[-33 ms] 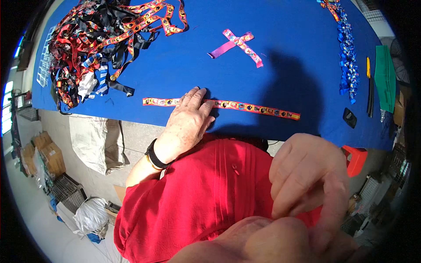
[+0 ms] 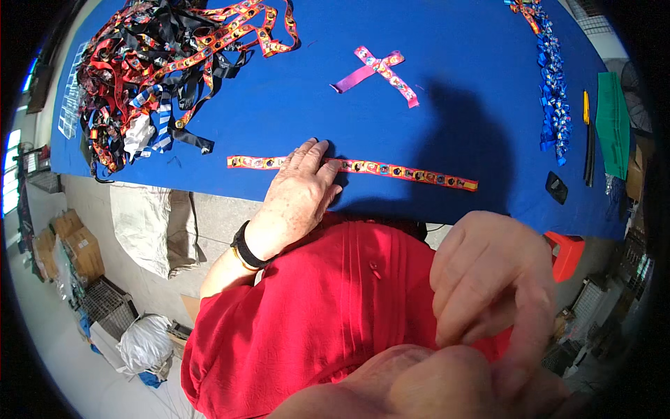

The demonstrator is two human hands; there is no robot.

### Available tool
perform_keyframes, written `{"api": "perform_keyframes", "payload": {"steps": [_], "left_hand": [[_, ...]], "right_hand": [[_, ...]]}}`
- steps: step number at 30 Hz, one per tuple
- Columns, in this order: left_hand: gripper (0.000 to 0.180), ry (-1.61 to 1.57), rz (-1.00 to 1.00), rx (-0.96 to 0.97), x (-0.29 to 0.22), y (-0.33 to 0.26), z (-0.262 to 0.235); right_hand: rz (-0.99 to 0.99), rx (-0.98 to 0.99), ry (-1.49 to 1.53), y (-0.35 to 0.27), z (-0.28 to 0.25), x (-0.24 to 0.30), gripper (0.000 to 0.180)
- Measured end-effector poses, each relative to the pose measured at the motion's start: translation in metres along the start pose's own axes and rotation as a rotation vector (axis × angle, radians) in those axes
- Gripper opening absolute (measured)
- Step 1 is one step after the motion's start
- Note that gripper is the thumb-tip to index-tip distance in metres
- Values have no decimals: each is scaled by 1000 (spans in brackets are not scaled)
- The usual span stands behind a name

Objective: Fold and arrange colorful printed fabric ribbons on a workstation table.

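Note:
A long red-and-yellow ribbon [image 2: 398,170] printed with small pictures lies nearly straight along the near side of the blue table. My left hand [image 2: 296,192] rests flat across its left half, fingers stretched out and pressing it to the cloth. That hand covers a short stretch of the ribbon. My right hand [image 2: 495,272] is raised close to the camera, above the table's near edge and away from the ribbon. Its fingers are curled and their tips are hidden, so whatever they may hold does not show. Beyond the ribbon lies a pink printed ribbon [image 2: 380,65], crossed over itself.
A tangled heap of ribbons [image 2: 105,115] covers the table's far left. At right lie a bundle of blue ribbons [image 2: 553,98], a yellow-handled tool [image 2: 586,106], a green strip [image 2: 613,126] and a small black piece [image 2: 556,187]. A red object [image 2: 569,255] sits by the near right edge.

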State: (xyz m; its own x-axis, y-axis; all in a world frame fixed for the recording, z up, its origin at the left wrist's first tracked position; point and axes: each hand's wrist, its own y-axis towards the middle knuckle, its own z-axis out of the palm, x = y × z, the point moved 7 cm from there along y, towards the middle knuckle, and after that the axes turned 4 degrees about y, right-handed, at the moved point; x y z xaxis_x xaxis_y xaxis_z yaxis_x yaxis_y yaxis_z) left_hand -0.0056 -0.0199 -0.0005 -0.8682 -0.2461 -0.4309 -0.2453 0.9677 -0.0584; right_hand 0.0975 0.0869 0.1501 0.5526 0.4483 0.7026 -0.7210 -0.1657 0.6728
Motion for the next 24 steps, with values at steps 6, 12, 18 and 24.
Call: {"api": "perform_keyframes", "payload": {"steps": [6,12,18,24], "left_hand": [[39,49,26,6,-1,3,1],[42,-91,8,-77,-4,8,-15],[44,-75,5,-114,-2,8,-9],[45,27,-1,-102,-3,4,6]], "right_hand": [[-24,-171,26,8,2,15,44],[157,199,-228,4,-16,20,25],[639,-384,-1236,-36,-128,-55,24],[636,-130,-1520,-65,-166,-99,37]]}}
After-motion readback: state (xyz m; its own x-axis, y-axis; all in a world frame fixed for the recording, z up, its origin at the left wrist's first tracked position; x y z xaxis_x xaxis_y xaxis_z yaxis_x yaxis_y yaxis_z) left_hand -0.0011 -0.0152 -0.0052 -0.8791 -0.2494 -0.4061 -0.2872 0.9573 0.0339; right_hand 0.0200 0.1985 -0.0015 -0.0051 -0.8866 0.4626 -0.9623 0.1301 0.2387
